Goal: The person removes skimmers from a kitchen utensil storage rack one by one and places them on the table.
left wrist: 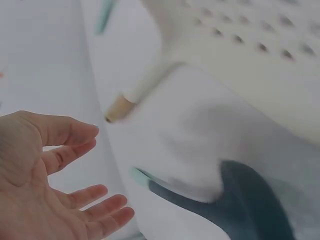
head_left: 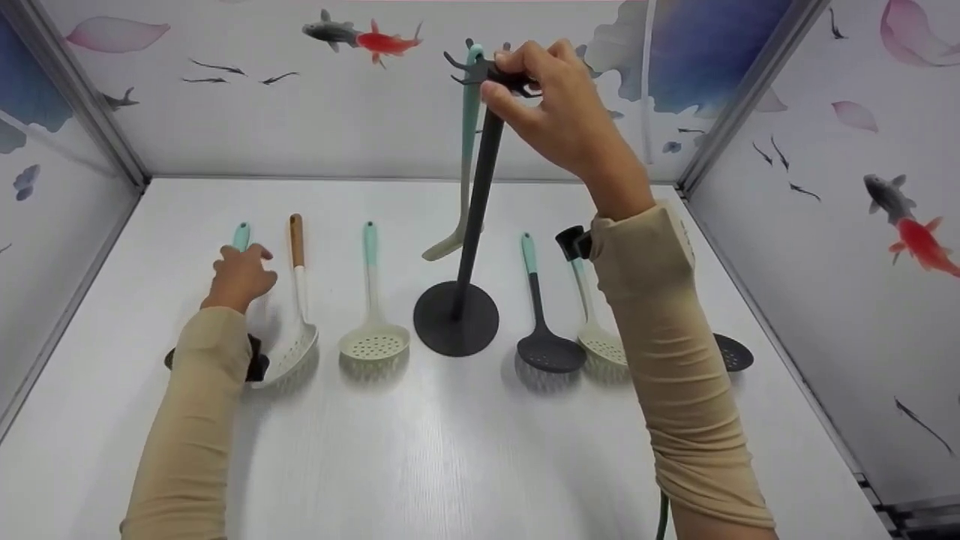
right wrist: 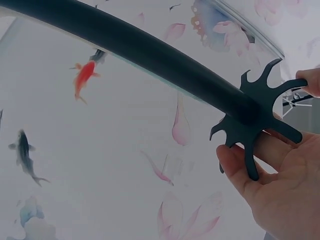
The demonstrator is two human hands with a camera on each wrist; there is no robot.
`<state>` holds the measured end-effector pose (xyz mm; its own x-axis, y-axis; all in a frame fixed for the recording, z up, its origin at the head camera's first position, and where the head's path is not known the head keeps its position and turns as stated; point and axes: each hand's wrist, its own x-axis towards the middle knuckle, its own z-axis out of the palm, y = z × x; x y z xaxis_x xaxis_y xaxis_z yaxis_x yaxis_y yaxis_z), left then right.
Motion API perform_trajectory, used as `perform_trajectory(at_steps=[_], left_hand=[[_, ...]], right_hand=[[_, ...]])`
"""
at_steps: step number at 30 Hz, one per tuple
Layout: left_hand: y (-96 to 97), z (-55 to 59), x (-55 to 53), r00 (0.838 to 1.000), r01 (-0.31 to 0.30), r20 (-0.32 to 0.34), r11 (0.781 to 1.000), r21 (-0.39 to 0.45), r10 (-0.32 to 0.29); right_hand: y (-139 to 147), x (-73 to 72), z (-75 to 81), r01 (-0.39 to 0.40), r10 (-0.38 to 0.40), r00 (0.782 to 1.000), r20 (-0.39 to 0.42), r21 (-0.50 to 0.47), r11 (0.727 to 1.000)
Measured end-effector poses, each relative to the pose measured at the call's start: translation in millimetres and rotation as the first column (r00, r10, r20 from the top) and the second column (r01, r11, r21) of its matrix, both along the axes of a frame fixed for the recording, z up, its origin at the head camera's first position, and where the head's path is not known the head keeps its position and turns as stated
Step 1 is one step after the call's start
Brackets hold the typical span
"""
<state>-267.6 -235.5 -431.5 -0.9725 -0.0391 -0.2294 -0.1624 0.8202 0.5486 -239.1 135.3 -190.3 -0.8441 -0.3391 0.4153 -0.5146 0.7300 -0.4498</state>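
Note:
My right hand (head_left: 559, 112) grips the hooked top (right wrist: 250, 117) of a black utensil stand, thumb and fingers around its hooks. From another hook hangs a utensil with a mint handle (head_left: 470, 120) and a pale lower end. Over on the left, my left hand (head_left: 240, 277) hovers by a dark-headed utensil (left wrist: 250, 200) with a mint handle (head_left: 241, 235). Its fingers are spread and hold nothing in the left wrist view; the forearm covers most of that utensil in the head view. Just right of this hand lies a white slotted spoon (head_left: 292, 356) with a wooden-coloured handle.
The stand's round base (head_left: 454, 330) sits mid-table. Left of it lies a pale skimmer (head_left: 375, 343); right of it, a black skimmer (head_left: 551, 354) and another pale skimmer (head_left: 602, 346). A dark perforated head (head_left: 733, 352) shows beyond my right sleeve. Printed panels (head_left: 247, 127) enclose the table.

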Motion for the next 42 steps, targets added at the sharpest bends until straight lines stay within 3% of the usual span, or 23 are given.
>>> perform_trajectory(at_steps=[4,6,8,11,14,16,18,20,28,32,38,42], left_hand=[[41.1,32.8,-11.5,0.982,0.083,-0.176,0.994,0.071,-0.069],[64.7,50.4,-13.7,0.961,0.129,-0.259,0.984,0.124,-0.094],[87.3,67.9,-12.0,0.936,0.200,-0.327,0.960,0.198,-0.127],[118.3,90.6,-7.0,0.872,0.334,-0.455,0.899,0.284,-0.180],[144.9,108.7,-1.2,0.805,0.467,-0.549,0.810,0.354,-0.223],[159.7,117.4,1.1,0.782,0.520,-0.577,0.757,0.396,-0.235],[171.2,123.5,2.6,0.778,0.544,-0.582,0.718,0.434,-0.238],[179.8,126.7,2.9,0.780,0.547,-0.582,0.700,0.458,-0.229],[190.5,125.8,2.7,0.793,0.483,-0.598,0.721,0.497,-0.118],[186.6,124.0,4.3,0.791,0.462,-0.609,0.710,0.531,-0.058],[180.0,122.4,5.0,0.783,0.460,-0.621,0.692,0.557,-0.020],[176.4,121.3,6.5,0.781,0.454,-0.624,0.698,0.554,-0.014]], right_hand=[[2.0,-2.9,-0.5,-0.038,0.038,0.999,-0.007,-0.001,0.999],[3.7,-4.8,-0.4,-0.058,0.058,0.998,-0.011,-0.002,0.998],[5.8,-6.5,-0.5,-0.083,0.083,0.996,-0.013,-0.009,0.996],[9.0,-7.9,-0.1,-0.103,0.103,0.995,-0.002,-0.032,0.994],[10.5,-7.3,1.6,-0.085,0.087,0.996,0.031,-0.050,0.995],[9.8,-6.5,3.9,-0.071,0.073,0.996,0.042,-0.044,0.997],[8.3,-6.7,5.4,-0.074,0.075,0.997,0.027,-0.032,0.997],[7.1,-7.1,6.0,-0.081,0.081,0.997,0.004,-0.019,0.997],[8.6,-3.9,4.6,-0.084,0.085,0.996,-0.039,0.029,0.996],[8.0,-1.8,5.3,-0.105,0.108,0.993,-0.050,0.057,0.993],[6.2,2.0,5.6,-0.140,0.144,0.987,-0.066,0.051,0.989],[4.0,2.2,6.3,-0.156,0.161,0.984,-0.078,0.075,0.985]])
